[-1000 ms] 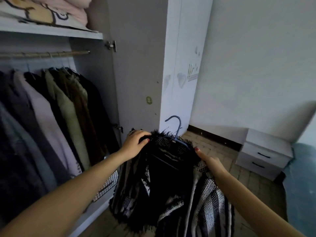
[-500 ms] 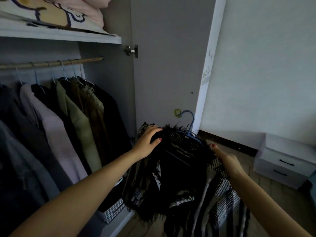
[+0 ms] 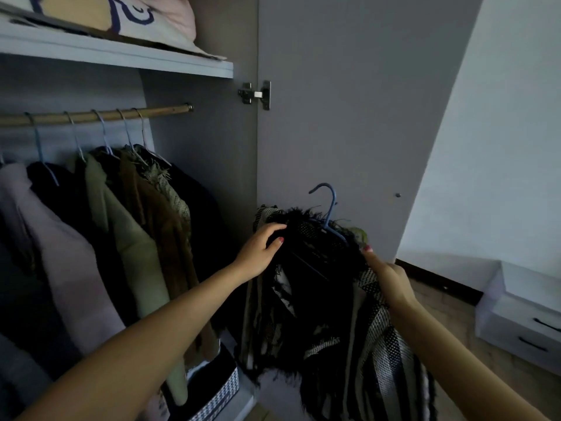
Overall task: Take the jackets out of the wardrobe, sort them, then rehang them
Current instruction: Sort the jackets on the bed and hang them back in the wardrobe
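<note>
Folded bedding (image 3: 145, 18), cream with dark blue curls and a pink piece behind it, lies on the shelf (image 3: 121, 54) out to its right end. A white bedside drawer unit (image 3: 522, 317) with dark handles stands on the tiled floor (image 3: 440, 302) at the wall (image 3: 501, 132). A woven black-and-white basket (image 3: 212, 396) sits at the wardrobe floor's front edge.

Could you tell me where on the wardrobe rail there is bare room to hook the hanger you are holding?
The rail is bare at its right end, between the last hook and the side wall. Left of that, the hanging jackets crowd it. The blue hanger with the black-and-white jacket is gripped by the left hand and right hand, below the rail.
</note>
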